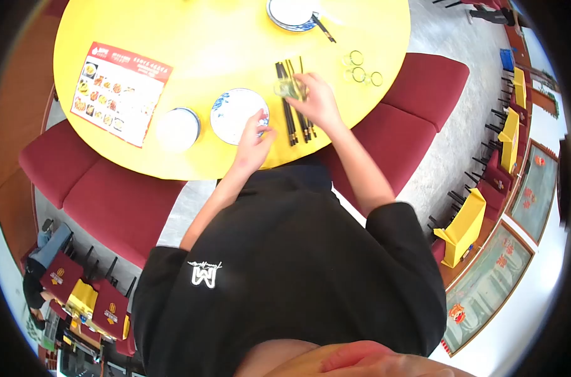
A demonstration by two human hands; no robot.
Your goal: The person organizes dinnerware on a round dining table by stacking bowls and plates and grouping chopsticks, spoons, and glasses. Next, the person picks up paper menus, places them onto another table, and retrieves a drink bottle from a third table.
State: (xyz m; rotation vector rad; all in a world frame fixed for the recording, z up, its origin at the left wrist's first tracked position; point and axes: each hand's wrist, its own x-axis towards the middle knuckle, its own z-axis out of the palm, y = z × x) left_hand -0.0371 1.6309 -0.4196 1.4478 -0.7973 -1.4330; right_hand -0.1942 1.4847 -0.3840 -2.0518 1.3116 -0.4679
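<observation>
Cloth shirt (292, 270), probably glass cup (285, 88)

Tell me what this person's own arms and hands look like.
The left hand and right hand are bare, without gloves; no watch or bracelet shows. The forearms are bare too, below short, loose black sleeves. The black shirt carries a white M-like logo on the left chest.

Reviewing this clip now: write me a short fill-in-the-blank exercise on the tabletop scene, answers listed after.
1. The right hand holds a glass over a row of dark ____.
2. The left hand is at the edge of a white plate with ____ decoration.
3. The tabletop's colour is ____.

Missing words: chopsticks; blue; yellow.
</observation>
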